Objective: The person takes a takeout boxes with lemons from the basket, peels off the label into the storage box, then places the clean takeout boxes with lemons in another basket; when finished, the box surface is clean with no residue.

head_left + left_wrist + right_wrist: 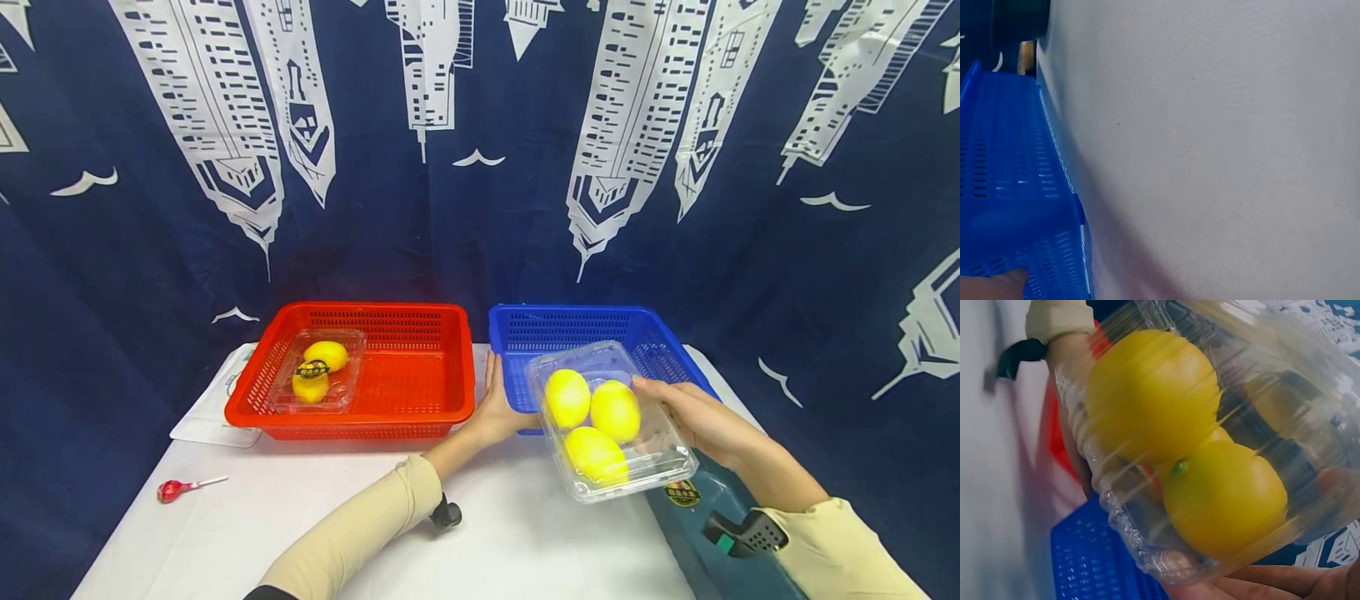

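My right hand point(708, 421) grips a clear plastic box point(663, 454) by its right side, tilted above the front of the blue basket point(517, 312). Inside the box are three yellow lemons point(615, 411); two of these lemons point(1154, 394) show large in the right wrist view, with the fingers point(1272, 579) under the box. At the blue basket's left front corner is my left hand point(495, 412), its fingers extended along the side. In the left wrist view its thumb point(997, 286) lies against the basket's blue wall point(1054, 262).
A red basket point(405, 417) to the left holds another clear box point(345, 392) with yellow lemons and a dark label. A red lollipop point(171, 490) lies at the table's left. A dark teal bin point(735, 492) with a round label stands at the right edge, beneath my right forearm.
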Demonstrator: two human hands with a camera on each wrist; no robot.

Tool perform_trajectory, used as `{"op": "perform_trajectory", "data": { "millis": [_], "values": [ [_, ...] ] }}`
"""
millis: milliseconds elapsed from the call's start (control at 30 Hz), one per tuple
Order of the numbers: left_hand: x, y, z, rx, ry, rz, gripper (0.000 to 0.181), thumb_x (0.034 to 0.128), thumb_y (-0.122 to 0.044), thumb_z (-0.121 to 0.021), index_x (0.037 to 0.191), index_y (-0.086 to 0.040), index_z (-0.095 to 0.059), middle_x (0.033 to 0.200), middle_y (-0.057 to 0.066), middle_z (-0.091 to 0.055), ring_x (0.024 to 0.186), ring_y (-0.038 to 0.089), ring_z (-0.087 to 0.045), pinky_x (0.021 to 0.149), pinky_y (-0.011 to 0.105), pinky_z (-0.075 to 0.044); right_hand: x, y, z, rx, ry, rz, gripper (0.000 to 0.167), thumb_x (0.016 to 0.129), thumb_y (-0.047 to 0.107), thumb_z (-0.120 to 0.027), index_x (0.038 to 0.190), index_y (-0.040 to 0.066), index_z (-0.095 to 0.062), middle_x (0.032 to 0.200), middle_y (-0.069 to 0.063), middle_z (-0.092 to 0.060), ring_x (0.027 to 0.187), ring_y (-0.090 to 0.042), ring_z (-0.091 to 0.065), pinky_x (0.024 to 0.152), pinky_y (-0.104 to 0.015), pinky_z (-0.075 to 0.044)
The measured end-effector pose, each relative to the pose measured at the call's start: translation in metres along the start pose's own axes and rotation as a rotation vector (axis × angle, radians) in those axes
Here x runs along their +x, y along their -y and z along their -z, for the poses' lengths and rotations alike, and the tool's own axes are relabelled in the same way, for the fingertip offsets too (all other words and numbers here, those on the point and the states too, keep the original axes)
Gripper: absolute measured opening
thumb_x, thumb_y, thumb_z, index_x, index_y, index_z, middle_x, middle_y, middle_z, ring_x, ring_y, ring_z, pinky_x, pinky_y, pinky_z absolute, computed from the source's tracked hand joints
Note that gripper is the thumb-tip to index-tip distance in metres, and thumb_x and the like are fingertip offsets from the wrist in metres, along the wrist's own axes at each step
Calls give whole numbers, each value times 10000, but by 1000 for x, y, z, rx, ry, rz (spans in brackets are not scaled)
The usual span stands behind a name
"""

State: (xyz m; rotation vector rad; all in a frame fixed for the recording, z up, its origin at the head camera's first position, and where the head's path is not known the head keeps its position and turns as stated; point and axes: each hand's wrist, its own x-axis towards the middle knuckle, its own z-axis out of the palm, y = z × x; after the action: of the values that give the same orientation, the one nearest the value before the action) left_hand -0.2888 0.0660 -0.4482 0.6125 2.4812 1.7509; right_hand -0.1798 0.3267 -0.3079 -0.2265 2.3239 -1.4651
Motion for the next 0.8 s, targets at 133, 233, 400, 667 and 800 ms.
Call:
{"op": "perform_trajectory", "data": {
  "millis": [133, 233, 400, 667, 800],
  "values": [
    [0, 0, -1, -27, -16, -13, 1352, 653, -287, -894, 1562, -103, 89, 1644, 81, 138, 1530, 328, -18, 1220, 549, -178, 9, 3, 9, 1, -35, -38, 696, 1040, 447, -312, 1465, -103, -275, 1484, -251, -384, 1318, -408, -462, 1000, -470, -508],
    [-1, 0, -2, -43, -24, -17, 1355, 649, -303, -898, 1566, -135, 85, 1644, 85, 137, 1529, 330, -25, 1209, 573, -188, 15, 7, 15, 12, -74, -84, 797, 1023, 487, -345, 1521, -88, -107, 1616, -260, -60, 1462, -489, -146, 1135, -587, -299],
    [-2, 1, -2, -70, -28, -6, 1357, 651, -313, -897, 1567, -145, 90, 1645, 72, 146, 1529, 330, -30, 1204, 588, -186, 27, 10, 29, -5, -106, -96, 841, 1011, 503, -380, 1533, -66, -46, 1626, -234, 55, 1486, -465, 43, 1165, -686, -62],
    [-2, 0, -2, -56, -21, -3, 1354, 656, -315, -891, 1568, -182, 101, 1646, 32, 146, 1530, 298, -37, 1212, 561, -195, 44, 6, 51, -114, -132, -140, 887, 988, 588, -356, 1524, -77, -117, 1602, -302, 13, 1467, -473, -85, 1192, -520, -270],
    [-2, 1, -2, -66, -19, -3, 1350, 656, -310, -890, 1568, -206, 99, 1645, 16, 144, 1529, 298, -47, 1209, 568, -199, 53, 4, 62, -87, -143, -165, 916, 977, 603, -381, 1535, -50, -63, 1605, -279, 89, 1480, -479, 4, 1212, -551, -206]
  ]
}}
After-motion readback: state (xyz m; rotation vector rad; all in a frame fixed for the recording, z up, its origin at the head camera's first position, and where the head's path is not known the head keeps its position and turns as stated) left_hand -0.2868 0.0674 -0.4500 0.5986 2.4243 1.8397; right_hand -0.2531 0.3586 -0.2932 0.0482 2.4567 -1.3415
